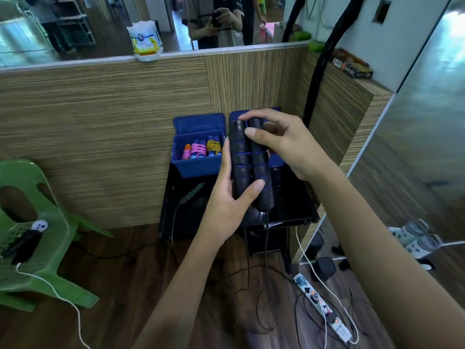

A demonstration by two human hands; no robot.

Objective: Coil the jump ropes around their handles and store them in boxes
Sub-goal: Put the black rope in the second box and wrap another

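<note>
Two black jump rope handles (251,159) with blue rings stand upright side by side above a black table (297,205). My left hand (226,197) grips their lower part, thumb across the front. My right hand (279,139) pinches their tops. A thin black rope (266,238) hangs from the handles toward the floor. Behind them an open blue box (196,165) holds coiled pink and yellow ropes (201,148). A second blue box (275,159) sits to its right, mostly hidden by my hands. Another rope with a green handle (193,192) lies on the table.
A wood-grain partition (125,122) backs the table. A green plastic chair (32,235) stands at the left with a phone on it. A white power strip (322,306) and loose cables lie on the wooden floor at right. A mirrored wall (415,147) is at the right.
</note>
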